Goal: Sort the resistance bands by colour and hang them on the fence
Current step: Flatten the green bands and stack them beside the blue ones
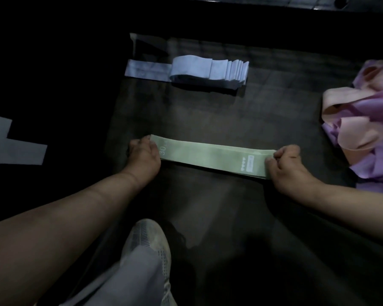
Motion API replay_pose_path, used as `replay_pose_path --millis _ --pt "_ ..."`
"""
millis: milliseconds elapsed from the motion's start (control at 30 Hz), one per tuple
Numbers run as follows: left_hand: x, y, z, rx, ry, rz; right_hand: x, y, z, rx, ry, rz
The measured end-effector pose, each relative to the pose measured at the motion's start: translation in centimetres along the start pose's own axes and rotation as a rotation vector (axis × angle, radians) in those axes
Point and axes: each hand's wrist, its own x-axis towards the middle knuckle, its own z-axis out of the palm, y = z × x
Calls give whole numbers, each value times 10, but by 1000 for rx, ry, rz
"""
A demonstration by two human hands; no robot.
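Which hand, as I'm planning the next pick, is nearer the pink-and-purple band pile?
Right. The right hand grips the green band at the end nearest the pile; the left hand holds the opposite end, farther left.

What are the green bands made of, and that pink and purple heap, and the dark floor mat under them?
The green bands: thin flat sheet, matte, white print; likely latex rubber. The pink and purple heap: limp loops with soft sheen; probably the same rubber, possibly fabric. The dark mat: dull, faintly scuffed; maybe rubber or foam, too dim to say.
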Motion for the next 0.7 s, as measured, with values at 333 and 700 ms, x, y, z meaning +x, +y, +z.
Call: replay_pose_path --millis 333,700 --pt "-2 1 -26 615 -161 795 6 -2 -32 -869 -114 -552" --pt "15 6 -22 791 -168 925 17 -16 -28 -935 -135 -646"
